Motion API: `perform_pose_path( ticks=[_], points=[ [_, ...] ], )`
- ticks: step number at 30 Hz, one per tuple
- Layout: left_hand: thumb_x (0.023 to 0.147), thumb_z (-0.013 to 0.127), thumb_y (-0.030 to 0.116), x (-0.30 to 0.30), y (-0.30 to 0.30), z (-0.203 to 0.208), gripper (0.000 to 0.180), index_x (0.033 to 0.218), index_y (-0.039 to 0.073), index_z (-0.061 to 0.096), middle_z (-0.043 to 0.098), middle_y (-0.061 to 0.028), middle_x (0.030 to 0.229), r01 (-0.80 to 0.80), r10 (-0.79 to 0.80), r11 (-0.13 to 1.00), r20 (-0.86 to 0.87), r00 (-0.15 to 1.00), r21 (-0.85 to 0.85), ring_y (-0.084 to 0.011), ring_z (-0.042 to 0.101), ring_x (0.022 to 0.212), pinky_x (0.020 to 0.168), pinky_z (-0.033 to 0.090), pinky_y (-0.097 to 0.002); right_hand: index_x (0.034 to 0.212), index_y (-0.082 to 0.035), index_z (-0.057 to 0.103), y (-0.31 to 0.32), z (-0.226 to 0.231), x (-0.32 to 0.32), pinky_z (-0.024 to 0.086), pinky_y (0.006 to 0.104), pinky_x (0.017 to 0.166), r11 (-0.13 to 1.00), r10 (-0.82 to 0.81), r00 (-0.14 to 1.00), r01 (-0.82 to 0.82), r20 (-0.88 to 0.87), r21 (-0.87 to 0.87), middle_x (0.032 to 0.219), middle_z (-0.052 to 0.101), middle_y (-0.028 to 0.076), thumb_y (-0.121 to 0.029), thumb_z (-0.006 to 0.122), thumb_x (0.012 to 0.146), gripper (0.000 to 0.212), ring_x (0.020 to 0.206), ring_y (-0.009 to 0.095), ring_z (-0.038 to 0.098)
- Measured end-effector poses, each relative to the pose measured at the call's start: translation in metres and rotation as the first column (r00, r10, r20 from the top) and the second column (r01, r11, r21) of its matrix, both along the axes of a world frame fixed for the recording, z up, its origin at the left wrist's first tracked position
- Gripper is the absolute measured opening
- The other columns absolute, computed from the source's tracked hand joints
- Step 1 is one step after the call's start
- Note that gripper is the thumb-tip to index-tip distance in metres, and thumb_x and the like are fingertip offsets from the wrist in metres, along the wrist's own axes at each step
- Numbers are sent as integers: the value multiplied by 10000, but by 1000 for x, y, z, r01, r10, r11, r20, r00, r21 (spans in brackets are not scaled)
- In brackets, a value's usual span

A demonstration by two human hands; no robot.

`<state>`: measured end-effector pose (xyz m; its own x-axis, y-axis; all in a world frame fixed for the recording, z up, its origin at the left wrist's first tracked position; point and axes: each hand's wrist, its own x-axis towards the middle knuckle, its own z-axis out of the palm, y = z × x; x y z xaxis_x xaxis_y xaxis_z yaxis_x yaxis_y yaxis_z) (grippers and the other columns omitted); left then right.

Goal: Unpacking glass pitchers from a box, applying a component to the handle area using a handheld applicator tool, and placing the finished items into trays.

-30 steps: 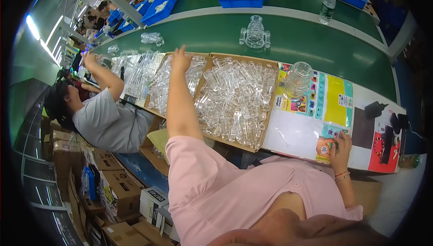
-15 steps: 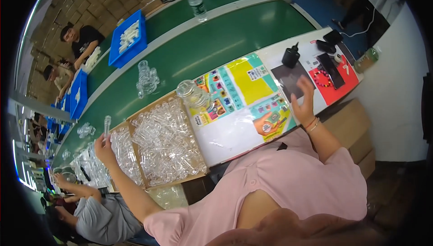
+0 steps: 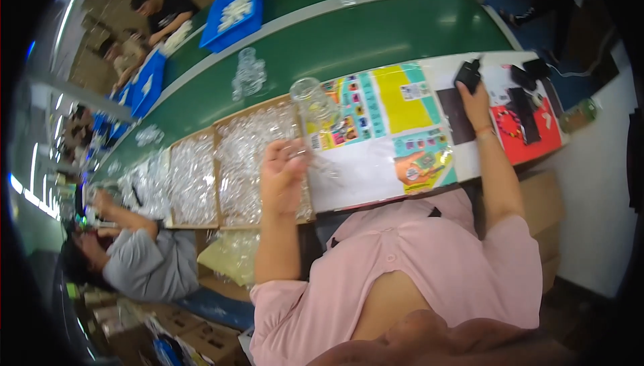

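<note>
My left hand, its fingers bent in a pinch, is raised over the right edge of a cardboard box of clear plastic pieces. It holds a clear plastic piece, blurred and partly hidden by the fingers. At the right, my right hand is closed round a black bottle with a pointed nozzle. Clear round containers stand between the box and the colourful printed sheet.
Beyond lies the green bench top with another clear cluster and a blue tray. A phone and bead bracelet lie on red at the right. A co-worker in grey sits at my left; others work beyond.
My left hand has come back right from the far left with the clear piece. My right hand, previously empty and open, has taken hold of the black bottle. The view has shifted.
</note>
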<state>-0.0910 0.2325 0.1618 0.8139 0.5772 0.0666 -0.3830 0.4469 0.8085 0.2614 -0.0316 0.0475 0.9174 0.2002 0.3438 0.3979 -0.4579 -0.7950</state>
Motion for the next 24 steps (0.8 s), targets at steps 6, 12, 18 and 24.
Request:
perform_pose_path(
  ticks=[6,12,18,24],
  points=[
    [810,594,66,23,-37,6,406,1174,63,413,506,-135,1137,160,-158,976,25,987,-150,-233,554,983,840,486,-394,1176,26,353,-14,58,-82,446,288,813,768,459,887,-369,-47,523,1044,507,104,-82,530,848,388,909,173,549],
    [871,517,176,39,-54,-13,436,1268,72,368,500,-91,1169,201,-240,953,-165,957,-225,-185,559,861,718,505,-287,1240,25,325,-34,87,-123,368,293,905,829,542,840,-530,-25,179,1121,484,106,-21,548,804,492,1027,167,477],
    [871,516,147,29,-71,-55,451,1273,27,351,472,-88,1199,246,-333,936,-406,851,-252,-202,546,934,710,488,-262,1120,-2,417,-37,90,-132,382,275,865,799,575,816,-547,-51,251,1029,496,87,-12,626,721,451,977,160,487],
    [890,493,128,22,-78,-54,369,1212,-3,368,486,-165,1178,196,-144,976,-402,904,91,-226,567,944,720,523,-302,1092,3,452,-52,87,-119,394,276,857,761,568,823,-514,-22,396,983,522,79,-63,653,725,423,959,158,510]
  ],
)
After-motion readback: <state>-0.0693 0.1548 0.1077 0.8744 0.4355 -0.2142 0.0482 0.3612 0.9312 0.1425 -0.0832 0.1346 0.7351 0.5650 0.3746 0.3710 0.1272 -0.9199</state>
